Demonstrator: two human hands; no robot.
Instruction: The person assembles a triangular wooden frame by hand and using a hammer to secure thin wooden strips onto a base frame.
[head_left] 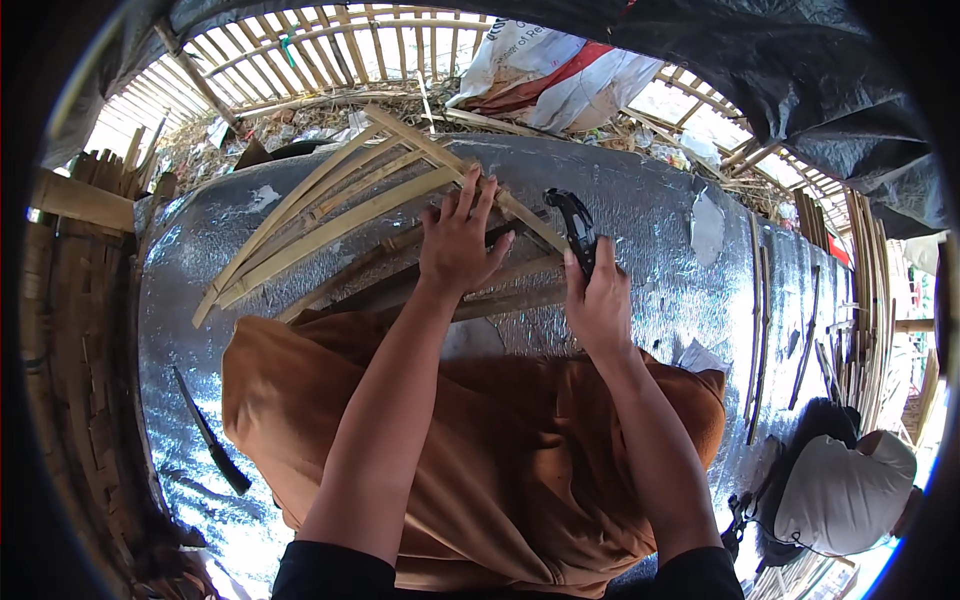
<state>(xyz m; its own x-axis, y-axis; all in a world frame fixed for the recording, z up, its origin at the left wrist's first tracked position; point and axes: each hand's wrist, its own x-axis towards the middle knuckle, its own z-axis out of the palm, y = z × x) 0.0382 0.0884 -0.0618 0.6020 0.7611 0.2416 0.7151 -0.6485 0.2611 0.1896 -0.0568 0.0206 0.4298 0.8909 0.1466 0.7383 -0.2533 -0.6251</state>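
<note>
Bamboo strips point(340, 225) fan out across the silvery foil mat, joined to a slanting bamboo crosspiece point(418, 142). My left hand point(458, 240) lies on this crosspiece and the strips beside it, fingers stretched and apart, pressing down without gripping. In my right hand point(600, 295) is a black hand tool point(574, 222) with a long, slightly curved body; its exact kind is unclear. The tool's far end stands close to the crosspiece's lower right end, and I cannot tell whether they touch. My left palm hides part of the strips beneath it.
Brown cloth point(480, 440) covers my lap. A dark-handled knife point(212, 435) lies on the foil mat point(640, 190) at the left. Thin sticks point(757, 330) lie at the right, near a person in a pale shirt point(850, 490). A bamboo slat fence point(330, 50) stands at the back.
</note>
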